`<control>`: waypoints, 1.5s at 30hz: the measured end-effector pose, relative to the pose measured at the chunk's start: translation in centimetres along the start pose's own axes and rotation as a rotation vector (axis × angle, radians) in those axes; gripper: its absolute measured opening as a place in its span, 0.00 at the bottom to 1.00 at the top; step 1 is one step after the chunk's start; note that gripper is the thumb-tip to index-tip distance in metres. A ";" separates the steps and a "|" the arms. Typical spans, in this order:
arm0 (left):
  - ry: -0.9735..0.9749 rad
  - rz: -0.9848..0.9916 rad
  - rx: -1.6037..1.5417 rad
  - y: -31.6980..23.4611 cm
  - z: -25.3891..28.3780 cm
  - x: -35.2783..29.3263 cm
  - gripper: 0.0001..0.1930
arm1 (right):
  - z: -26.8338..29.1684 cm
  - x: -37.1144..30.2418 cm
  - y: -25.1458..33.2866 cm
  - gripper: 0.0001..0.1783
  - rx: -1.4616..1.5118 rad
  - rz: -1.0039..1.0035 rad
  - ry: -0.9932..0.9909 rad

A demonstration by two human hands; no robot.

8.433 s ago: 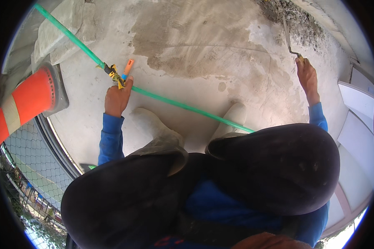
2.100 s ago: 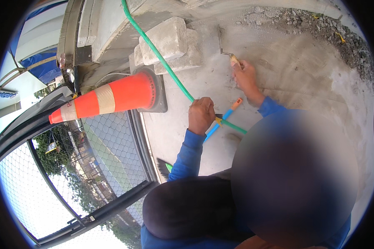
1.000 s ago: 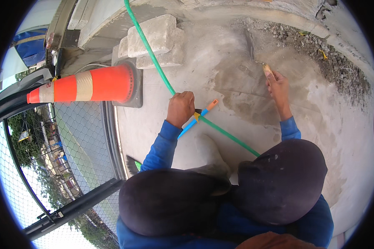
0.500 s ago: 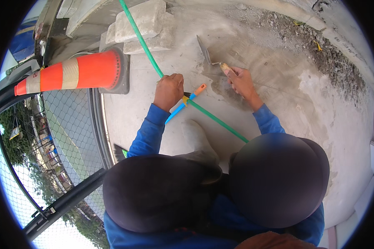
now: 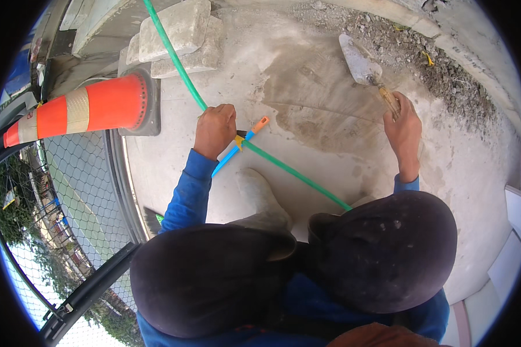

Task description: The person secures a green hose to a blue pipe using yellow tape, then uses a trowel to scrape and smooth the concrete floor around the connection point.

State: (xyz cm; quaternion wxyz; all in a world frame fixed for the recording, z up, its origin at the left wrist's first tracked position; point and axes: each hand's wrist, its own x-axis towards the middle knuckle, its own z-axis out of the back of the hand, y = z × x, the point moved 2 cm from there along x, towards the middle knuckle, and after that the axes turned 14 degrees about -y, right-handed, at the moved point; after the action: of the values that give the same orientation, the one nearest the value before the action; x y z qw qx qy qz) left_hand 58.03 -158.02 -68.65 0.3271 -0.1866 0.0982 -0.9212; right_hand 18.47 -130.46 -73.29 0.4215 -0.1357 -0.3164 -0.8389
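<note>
Two hands grip things: your left hand (image 5: 215,130), left of centre, curls round the hose (image 5: 295,174), which runs from upper left to lower centre; you cannot tell whether it also grips the stick (image 5: 228,158) beside it. Your right hand (image 5: 404,130) wraps round the trowel (image 5: 360,61) at upper right, near gravel (image 5: 440,75). Slabs (image 5: 176,29) lie stacked at upper left, above a cone (image 5: 107,104).

Left of centre, the left hand (image 5: 215,130) grasps a green hose (image 5: 295,175), which crosses a blue stick (image 5: 225,160). Right of centre, the right hand (image 5: 404,132) grips a trowel (image 5: 362,62) by its handle. An orange cone (image 5: 113,102) shows far left, stacked blocks (image 5: 175,30) upper left, rubble (image 5: 454,81) upper right.
</note>
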 end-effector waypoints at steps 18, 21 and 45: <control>0.001 -0.001 0.032 -0.4 0.2 -0.2 0.04 | -2.3 -3.5 3.1 0.33 -0.106 0.266 0.298; -0.002 -0.013 0.041 -0.2 0.1 -0.3 0.03 | -2.8 -4.4 3.6 0.33 -0.038 0.434 0.289; -0.065 -0.234 -0.148 -10.2 -9.1 0.7 0.30 | 6.8 -4.6 10.7 0.29 0.078 -0.020 0.614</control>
State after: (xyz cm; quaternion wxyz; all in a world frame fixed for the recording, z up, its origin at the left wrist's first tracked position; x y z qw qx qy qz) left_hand 48.08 -150.13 -73.61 0.2059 -0.2503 0.1329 -0.9366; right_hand 29.45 -127.94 -65.89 0.4940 0.1433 -0.2077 -0.8320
